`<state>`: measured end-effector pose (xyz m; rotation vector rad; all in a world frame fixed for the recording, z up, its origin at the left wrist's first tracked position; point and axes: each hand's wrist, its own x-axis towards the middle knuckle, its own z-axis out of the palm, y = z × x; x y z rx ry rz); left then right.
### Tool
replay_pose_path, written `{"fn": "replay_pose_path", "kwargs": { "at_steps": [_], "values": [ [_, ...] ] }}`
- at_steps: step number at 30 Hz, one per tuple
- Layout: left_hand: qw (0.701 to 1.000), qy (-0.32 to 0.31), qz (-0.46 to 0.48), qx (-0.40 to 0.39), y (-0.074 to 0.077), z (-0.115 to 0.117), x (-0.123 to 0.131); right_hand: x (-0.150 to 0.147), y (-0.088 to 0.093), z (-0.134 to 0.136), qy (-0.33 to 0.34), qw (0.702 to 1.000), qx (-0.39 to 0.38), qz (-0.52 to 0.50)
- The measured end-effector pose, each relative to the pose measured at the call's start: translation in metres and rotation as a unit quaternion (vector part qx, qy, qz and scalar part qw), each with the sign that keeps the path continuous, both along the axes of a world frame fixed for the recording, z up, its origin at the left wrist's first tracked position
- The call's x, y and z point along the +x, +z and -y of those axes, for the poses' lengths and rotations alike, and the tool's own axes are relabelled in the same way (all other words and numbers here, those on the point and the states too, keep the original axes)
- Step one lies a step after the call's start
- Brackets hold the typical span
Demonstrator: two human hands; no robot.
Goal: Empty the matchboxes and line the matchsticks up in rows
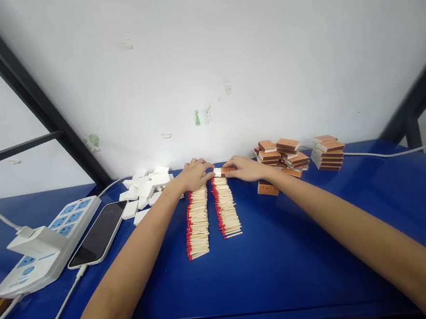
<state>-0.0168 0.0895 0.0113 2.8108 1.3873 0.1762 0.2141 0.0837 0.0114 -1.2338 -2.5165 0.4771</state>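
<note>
A small matchbox [228, 169] lies between my two hands, above the far end of the right row of matches. Its brown sleeve is gripped by my right hand [244, 169], fingers bent around it. The white inner tray [218, 172] sticks out of the sleeve to the left, and the thumb and fingertips of my left hand [195, 174] close on its end. Red-tipped matches lie in two long rows, a left row [197, 219] below my left hand and a right row [226, 210] beside it. How far the tray sits inside the sleeve is partly hidden.
White trays [148, 189] lie heaped at the left. Brown matchboxes [289, 154] are piled at the right, beside a neater stack [328, 154]. A phone [99, 234] and a power strip [65, 228] with cables occupy the left side. A white wall [222, 48] stands behind the blue table [274, 266].
</note>
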Motion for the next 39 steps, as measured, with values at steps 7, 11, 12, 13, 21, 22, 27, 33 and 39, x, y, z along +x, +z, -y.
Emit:
{"fn": "replay_pose_path", "kwargs": {
  "at_steps": [7, 11, 12, 13, 21, 22, 27, 33, 39],
  "values": [
    [1.000, 0.014, -0.011, -0.015, 0.002, 0.002, -0.001, 0.006, 0.003, -0.001, -0.001, 0.999, -0.009, 0.040],
    [0.999, 0.021, -0.017, -0.017, 0.001, 0.002, -0.001, 0.007, 0.007, 0.002, -0.008, 0.998, -0.015, 0.060],
    [0.999, 0.022, -0.018, -0.018, 0.001, 0.002, -0.001, 0.007, 0.009, 0.003, -0.011, 0.998, -0.016, 0.065],
    [0.999, 0.023, -0.019, -0.018, 0.001, 0.002, -0.001, 0.007, 0.010, 0.004, -0.013, 0.997, -0.017, 0.071],
    [0.999, 0.020, -0.008, -0.029, 0.005, 0.004, -0.001, 0.010, 0.019, 0.011, -0.067, 0.991, 0.027, 0.113],
    [0.999, 0.022, -0.005, -0.028, 0.006, 0.005, -0.001, 0.010, 0.018, 0.011, -0.082, 0.989, 0.044, 0.113],
    [0.999, 0.025, 0.012, -0.023, 0.009, 0.006, -0.001, 0.008, 0.005, 0.009, -0.169, 0.970, 0.122, 0.124],
    [0.999, 0.018, 0.033, -0.016, 0.009, 0.006, -0.002, 0.003, -0.007, 0.006, -0.206, 0.955, 0.131, 0.170],
    [0.999, 0.030, 0.026, 0.004, 0.014, 0.007, -0.004, 0.001, -0.005, 0.011, -0.208, 0.952, 0.135, 0.176]
  ]
}}
